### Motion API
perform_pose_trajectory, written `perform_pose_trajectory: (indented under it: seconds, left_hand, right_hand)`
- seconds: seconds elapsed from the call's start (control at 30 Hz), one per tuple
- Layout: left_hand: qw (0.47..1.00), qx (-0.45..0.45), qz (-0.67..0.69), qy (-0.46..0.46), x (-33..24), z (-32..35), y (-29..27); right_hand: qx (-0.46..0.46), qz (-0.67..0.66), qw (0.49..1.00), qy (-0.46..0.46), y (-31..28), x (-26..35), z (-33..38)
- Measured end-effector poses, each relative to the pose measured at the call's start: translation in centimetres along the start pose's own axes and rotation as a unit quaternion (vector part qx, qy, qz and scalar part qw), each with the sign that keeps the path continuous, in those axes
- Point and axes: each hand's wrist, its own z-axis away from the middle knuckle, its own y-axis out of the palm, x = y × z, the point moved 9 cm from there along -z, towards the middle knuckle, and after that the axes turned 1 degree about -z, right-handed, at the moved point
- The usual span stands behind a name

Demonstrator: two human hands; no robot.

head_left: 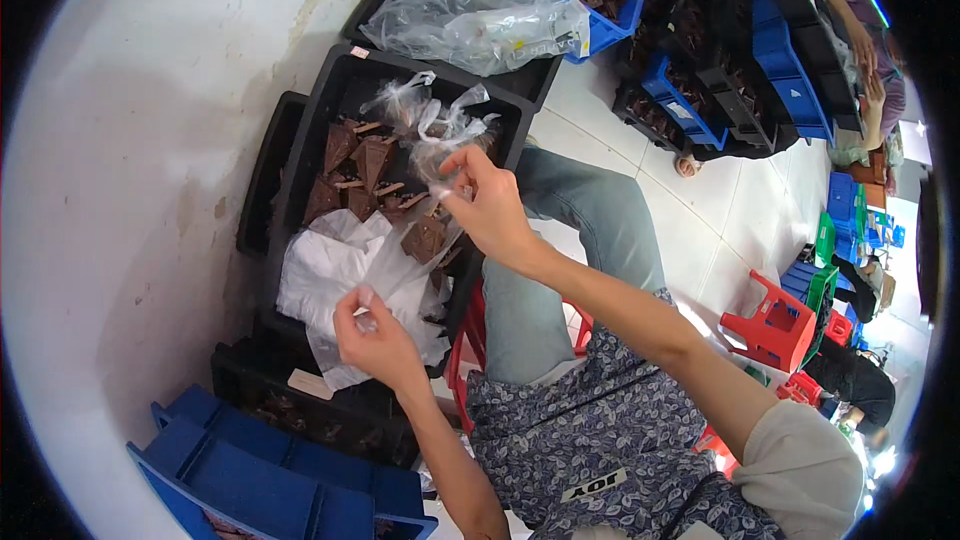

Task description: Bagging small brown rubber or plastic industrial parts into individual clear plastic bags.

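The right hand (490,205) pinches a thin clear bag (435,125). The left hand (375,335) pinches white plastic (340,265). Both look light, soft and slippery; I would grab the edges.

Glossy clear plastic bags (440,125), matt black plastic crate (330,80), matt brown parts (365,165), rough whitewashed wall (150,90).

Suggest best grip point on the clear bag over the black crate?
Probably the bunched neck of the clear plastic bag, from above: the film gathers there into a pinchable twist, where the right hand already pinches it. The lower part hangs loose over the brown pieces in the black crate.
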Motion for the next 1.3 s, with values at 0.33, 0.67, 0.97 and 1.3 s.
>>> perform_pose_trajectory:
  seconds: [0.33, 0.67, 0.97, 1.3]
  left_hand:
    - [0.880, 0.306, 0.360, 0.043, -2.2, 0.8, 7.2]
    - [0.853, 0.441, 0.275, -0.054, 1.1, 1.3, 12.1]
    - [0.909, 0.308, 0.277, -0.051, 0.8, -0.7, 9.3]
    - [0.972, 0.095, -0.008, 0.216, -2.1, -0.7, 5.2]
  right_hand:
    - [0.184, 0.173, 0.938, -0.236, 1.4, 7.6, 4.2]
    - [0.232, 0.014, 0.961, -0.152, 2.9, 2.4, 1.2]
    - [0.264, 0.130, 0.926, -0.236, 4.4, 3.3, 4.5]
    - [0.354, 0.038, 0.933, -0.048, 8.5, -2.4, 2.7]
